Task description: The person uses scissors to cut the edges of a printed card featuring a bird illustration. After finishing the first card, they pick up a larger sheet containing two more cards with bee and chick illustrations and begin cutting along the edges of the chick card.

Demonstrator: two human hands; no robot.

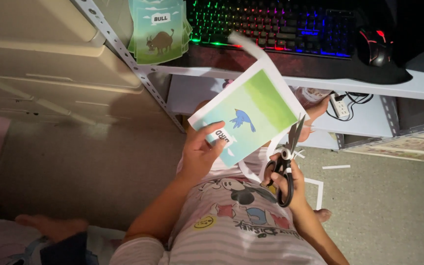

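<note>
Head view shows the left hand [198,149] pinching the bird card [244,118] while the right hand [288,182] grips scissors [285,159] (blades open) mid-trim at its white border; next likely needs the card turned.

Taking the white metal shelf [271,78] as landmark: on it lie one lit keyboard [271,24], one black mouse [375,46] and one small stack of green animal cards [159,30]. Below and in front of the shelf are two hands, left hand [198,153] and right hand [286,182], with one bird card [251,115] and one pair of scissors [286,157]. On the floor under the shelf lie two white paper strips [320,189], and one power strip [339,105] sits behind.
</note>
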